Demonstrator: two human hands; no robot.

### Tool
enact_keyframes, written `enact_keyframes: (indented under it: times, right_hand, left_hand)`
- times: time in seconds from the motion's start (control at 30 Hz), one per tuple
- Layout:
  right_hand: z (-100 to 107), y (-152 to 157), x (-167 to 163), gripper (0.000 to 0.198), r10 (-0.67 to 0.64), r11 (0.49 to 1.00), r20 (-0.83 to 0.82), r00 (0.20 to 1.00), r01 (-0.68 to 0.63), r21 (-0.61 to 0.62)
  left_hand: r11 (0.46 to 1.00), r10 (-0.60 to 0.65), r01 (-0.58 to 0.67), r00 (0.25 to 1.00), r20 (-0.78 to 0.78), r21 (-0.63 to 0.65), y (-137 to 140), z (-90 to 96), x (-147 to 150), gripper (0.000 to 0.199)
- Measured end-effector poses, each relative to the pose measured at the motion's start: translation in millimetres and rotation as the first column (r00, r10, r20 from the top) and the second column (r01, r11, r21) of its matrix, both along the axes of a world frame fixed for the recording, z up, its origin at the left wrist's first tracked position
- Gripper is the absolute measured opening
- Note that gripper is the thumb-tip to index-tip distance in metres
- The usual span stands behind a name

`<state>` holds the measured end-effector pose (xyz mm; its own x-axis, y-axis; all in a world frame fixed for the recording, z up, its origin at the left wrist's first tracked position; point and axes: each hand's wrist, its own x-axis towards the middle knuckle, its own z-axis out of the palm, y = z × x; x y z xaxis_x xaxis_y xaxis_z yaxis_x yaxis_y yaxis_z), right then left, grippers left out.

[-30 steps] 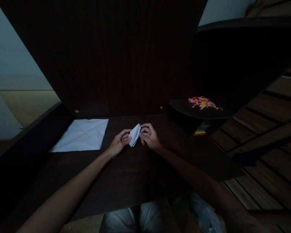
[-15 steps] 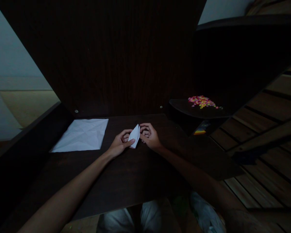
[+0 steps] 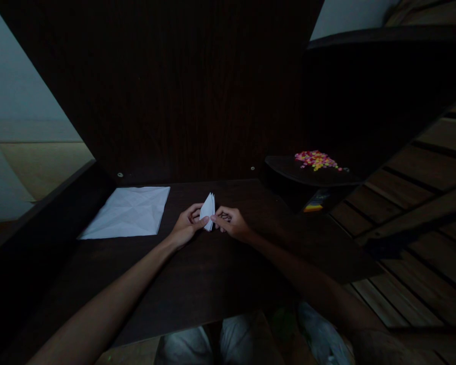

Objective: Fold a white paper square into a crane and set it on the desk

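Note:
Just above the dark desk I have a small folded white paper (image 3: 208, 207), pointed at the top and layered along its right side. My left hand (image 3: 187, 224) is closed on its left side, with the thumb across the front face. On the right, my right hand (image 3: 231, 223) is closed, its thumb and fingertips pinching the paper's lower right edge. The fingers behind the paper are partly hidden.
A stack of creased white paper sheets (image 3: 131, 210) lies on the desk (image 3: 174, 284) to the left. Small colourful pieces (image 3: 317, 159) are heaped on a corner shelf (image 3: 300, 176) at the right. A tall dark panel (image 3: 182, 101) stands behind the desk.
My right hand has moved slightly down and left, its thumb now at the paper's lower right edge. The folded paper has turned a little, showing more layered points at its top.

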<state>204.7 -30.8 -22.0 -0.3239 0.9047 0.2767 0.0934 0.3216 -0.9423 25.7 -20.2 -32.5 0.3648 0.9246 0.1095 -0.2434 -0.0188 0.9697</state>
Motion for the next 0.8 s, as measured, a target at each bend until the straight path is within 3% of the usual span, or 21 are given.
enact_keyframes:
  times: [0.23,0.4,0.53,0.8]
  right_hand:
    - [-7.2,2.3,-3.0,0.025,-0.054,0.996,0.062,0.997,0.049,0.078]
    - [-15.1,10.2,-4.5,0.031,-0.004,0.999,-0.052,0.999,0.002,-0.042]
    - [-17.9,17.1,-2.1,0.043,0.092,0.989,-0.114,0.989,-0.104,-0.108]
    - [-16.2,17.7,1.1,0.048,0.128,0.984,-0.117,0.985,-0.141,-0.109]
  left_hand:
    - [0.996,0.068,-0.066,0.997,-0.044,0.061,0.8,0.4,1.3,0.052]
    - [0.932,0.267,-0.212,0.949,-0.165,0.293,-12.6,6.2,6.8,0.053]
    - [0.866,0.331,-0.169,0.899,-0.287,0.470,-23.8,9.1,9.0,0.056]
    - [0.890,0.281,-0.141,0.919,-0.278,0.433,-27.2,12.2,7.9,0.040]
